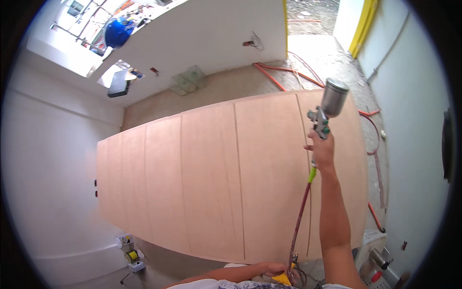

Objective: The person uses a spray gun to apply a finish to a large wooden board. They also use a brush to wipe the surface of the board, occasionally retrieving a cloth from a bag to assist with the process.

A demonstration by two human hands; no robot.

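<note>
My right hand [321, 148] is wrapped round the handle of a metal spray gun [319, 121]. A silver paint cup [335, 98] sits on top of the gun, over the far right part of a large wooden door panel [207, 183]. From the gun's handle a dark red air hose [299, 221] with a light green end fitting runs down toward my body. At the lower edge my left hand [274, 269] is closed about the hose, beside something yellow [282, 278]. Its fingers are partly hidden. Thin dark grooves cross the panel's pale surface.
Orange hoses [284, 72] lie on the floor behind the panel, near the doorway with a yellow frame [362, 31]. Glass sheets [188, 80] lean by the far wall. A blue helmet [118, 32] rests on the window ledge. A lamp stand [131, 255] stands at lower left, metal containers [378, 262] at lower right.
</note>
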